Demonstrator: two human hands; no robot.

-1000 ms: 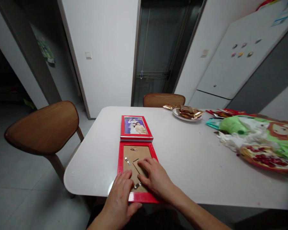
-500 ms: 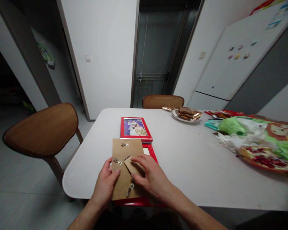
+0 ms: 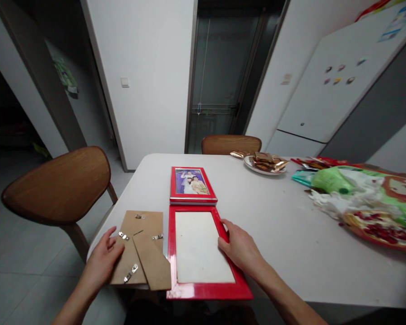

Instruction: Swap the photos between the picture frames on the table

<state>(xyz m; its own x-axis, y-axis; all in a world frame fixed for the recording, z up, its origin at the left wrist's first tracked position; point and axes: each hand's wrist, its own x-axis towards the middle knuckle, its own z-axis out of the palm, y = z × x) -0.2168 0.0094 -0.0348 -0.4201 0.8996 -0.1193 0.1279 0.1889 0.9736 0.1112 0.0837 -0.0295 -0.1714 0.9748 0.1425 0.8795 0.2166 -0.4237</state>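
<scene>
A brown backing board point(image 3: 128, 257) with metal clips and a fold-out stand lies flat at the table's front left. Beside its left edge is my left hand point(image 3: 103, 259), fingers loosely bent and apart, the thumb at the board's edge. To the right lies a red picture frame point(image 3: 206, 291) with a blank whitish panel inside its border. My right hand point(image 3: 242, 246) grips the right rim of that frame, thumb on the inner side. Just beyond it, a second red picture frame point(image 3: 193, 198) holds a photo of people in wedding clothes.
A plate point(image 3: 262, 170) of wrapped snacks stands at the back. On the right are a green bag point(image 3: 334, 180), crumpled tissue point(image 3: 334, 201) and an opened pomegranate point(image 3: 379, 225). Wooden chairs stand at the left point(image 3: 57, 185) and the far side point(image 3: 232, 144).
The backing board has moved left off the red frame and now lies on the table. My right hand has left the board's stand and taken the frame's right rim; my left hand has loosened.
</scene>
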